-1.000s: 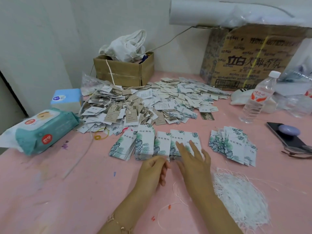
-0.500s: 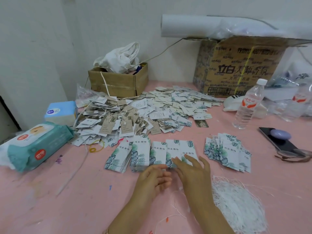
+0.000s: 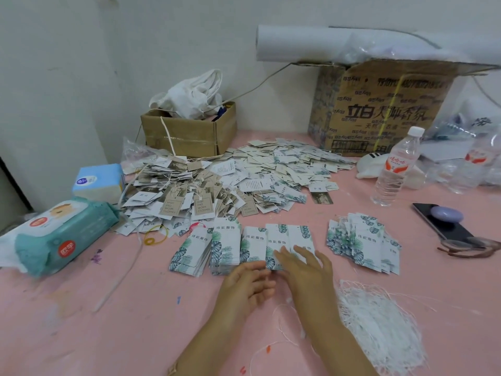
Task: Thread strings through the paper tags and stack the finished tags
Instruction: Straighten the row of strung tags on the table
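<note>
Pulled back slightly since a second ago: right grip [image 3: 309, 272], beside tangled white string bundle [image 3: 379, 329], fingers straight, spread, flat on rightmost stack. Left grip [image 3: 246, 283] loosely curled at near edge of white leaf-print paper tags [image 3: 226, 240], rowed mid pink surface [image 3: 81, 321]. Loose mixed tag heap [image 3: 271, 164] beyond.

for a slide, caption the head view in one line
Left hand and right hand at a row of leaf-print tag stacks on a pink table, white strings alongside

Right hand [image 3: 303, 270] on tag stacks [image 3: 226, 245]; left hand [image 3: 248, 283] beside.
</note>
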Available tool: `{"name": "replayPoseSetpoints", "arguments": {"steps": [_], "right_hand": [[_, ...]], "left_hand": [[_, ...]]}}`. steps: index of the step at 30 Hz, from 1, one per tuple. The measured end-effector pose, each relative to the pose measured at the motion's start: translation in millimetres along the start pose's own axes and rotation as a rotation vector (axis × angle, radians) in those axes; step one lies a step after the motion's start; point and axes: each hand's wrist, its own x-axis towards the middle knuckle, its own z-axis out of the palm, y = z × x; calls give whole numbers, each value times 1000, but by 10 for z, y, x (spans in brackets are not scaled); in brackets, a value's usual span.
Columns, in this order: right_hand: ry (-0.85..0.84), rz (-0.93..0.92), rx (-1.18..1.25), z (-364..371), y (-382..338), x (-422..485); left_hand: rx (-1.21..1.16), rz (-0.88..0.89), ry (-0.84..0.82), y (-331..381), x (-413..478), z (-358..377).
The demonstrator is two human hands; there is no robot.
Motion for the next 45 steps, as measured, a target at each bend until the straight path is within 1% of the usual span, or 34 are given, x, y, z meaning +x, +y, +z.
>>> {"name": "replayPoseSetpoints", "arguments": {"steps": [3,5,11,22,25,27,32,34,36,38,40,41,42,44,45], "right_hand": [[168,-27,13,44,16,-4],[245,-46,20,41,13,-5],[191,-43,17,17,2,1],[314,-58,90,-107,-68,3],[268,-46,72,-109,-70,-12],[230,4,63,-80,-66,-25],[415,130,231,-71,-86,-6],[454,145,239,-72,-64,-12],[506,117,185,-96,-46,-14],[539,-6,186,-127,-63,-17],[488,-181,267,-124,-124,-33],[436,-251,311,-110,-162,-43],[373,-287,359,-92,-199,-52],[238,-260,441,-77,-255,-54],[202,-221,406,-69,-256,-50]], "left_hand": [[6,5,-13,2,-4,-6],[12,5,-14,-2,1,-9],[10,-1,-22,-1,1,-8],[-21,-26,-31,37,-26,8],[-6,-19,-25,24,-14,5],[2,-16,-23,13,-6,1],[47,-4,-51,4,-2,1],[64,-7,-67,10,1,6],[67,-23,-85,29,2,25],[33,-27,-115,44,4,58],[-90,14,-122,41,-10,75],[-132,67,-124,24,-10,62],[-125,138,-117,10,-13,35],[-61,311,-79,12,-14,-34],[-55,386,-48,28,-17,-82]]}}
